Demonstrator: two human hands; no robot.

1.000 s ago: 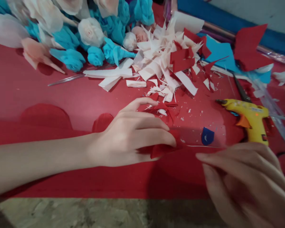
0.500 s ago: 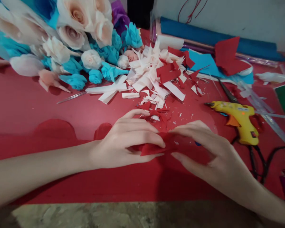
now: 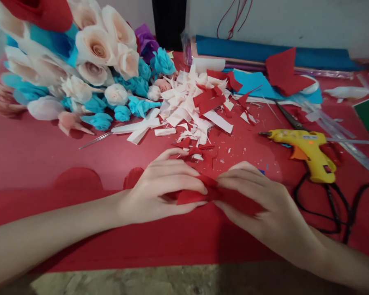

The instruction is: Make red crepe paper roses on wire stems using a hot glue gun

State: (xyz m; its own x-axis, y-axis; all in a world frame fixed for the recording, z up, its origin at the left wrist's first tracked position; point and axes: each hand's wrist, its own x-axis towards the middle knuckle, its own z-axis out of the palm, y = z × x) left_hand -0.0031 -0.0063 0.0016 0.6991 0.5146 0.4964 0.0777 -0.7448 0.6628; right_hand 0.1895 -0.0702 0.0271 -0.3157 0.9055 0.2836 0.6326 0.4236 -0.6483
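A small folded piece of red paper (image 3: 190, 197) is pinched between the thumb and fingers of my left hand (image 3: 155, 186). From the other side, my right hand (image 3: 269, 198) closes its thumb and fingertips around the right end of the same paper. Red on red, the paper's far edge is hard to make out against the table. Left of my hands, rounded red paper cutouts (image 3: 78, 179) lie flat, partly behind my left forearm. Small red and white scraps (image 3: 199, 153) are just beyond my fingertips.
Paper flowers (image 3: 96, 47) in cream, blue and pink crowd the back left. A heap of cream paper strips (image 3: 187, 98) sits mid-table. On the right lie a yellow glue gun (image 3: 315, 151) with a black cord (image 3: 335, 205), dark scissors (image 3: 287, 116) and clear glue sticks (image 3: 335, 123).
My right hand has come in to the left and its fingertips have closed onto the paper's right end. My left hand keeps its hold. The view has shifted slightly.
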